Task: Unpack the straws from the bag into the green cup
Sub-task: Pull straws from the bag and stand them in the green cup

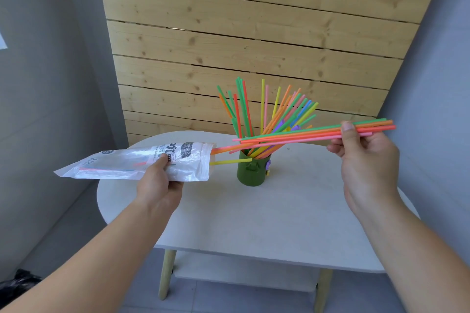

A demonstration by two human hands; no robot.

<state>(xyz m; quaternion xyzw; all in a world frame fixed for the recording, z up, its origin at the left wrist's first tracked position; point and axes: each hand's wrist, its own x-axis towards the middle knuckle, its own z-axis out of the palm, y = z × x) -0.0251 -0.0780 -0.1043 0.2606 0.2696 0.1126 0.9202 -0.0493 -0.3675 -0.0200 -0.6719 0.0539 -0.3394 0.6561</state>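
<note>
My left hand (159, 180) grips a clear plastic bag (122, 164) lying sideways above the table's left edge, mouth facing right. A few straws remain inside, and a yellow straw (231, 161) pokes out of the mouth. My right hand (366, 157) pinches a bundle of several coloured straws (305, 134), held almost level; their left ends are at or just outside the bag mouth and cross in front of the green cup (253, 171). The cup stands upright mid-table, packed with several colourful straws (267, 112) fanning upward.
The white oval table (254, 216) has wooden legs and a lower shelf. A wooden plank panel (254, 33) leans against the grey wall behind it. A black object (17, 284) lies on the floor at the lower left.
</note>
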